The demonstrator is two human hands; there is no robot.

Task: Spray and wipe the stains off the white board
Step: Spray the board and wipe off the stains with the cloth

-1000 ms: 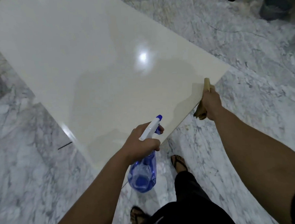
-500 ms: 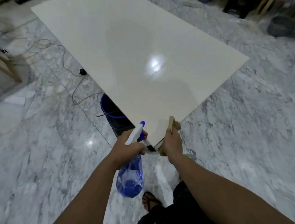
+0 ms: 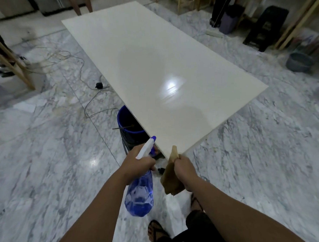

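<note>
Head view. The long, glossy white rectangular board (image 3: 163, 69) lay flat above a grey-veined marble floor (image 3: 47, 162), its near corner propped over a blue plastic bucket (image 3: 126, 123). The left hand (image 3: 138, 163) was closed around the neck of a translucent blue spray bottle with a white trigger head (image 3: 139, 191), nozzle aimed toward the near corner. The right hand (image 3: 184, 165) was clenched on a tan folded cloth (image 3: 171, 177), whose upper end touched the board's corner edge. No stain could be made out on the surface at this size; 1 ceiling-light reflection showed. Judged risks: pressing hard at the overhanging corner might tip or shift the board on its support, and overspray on the marble could make footing slippery.
</note>
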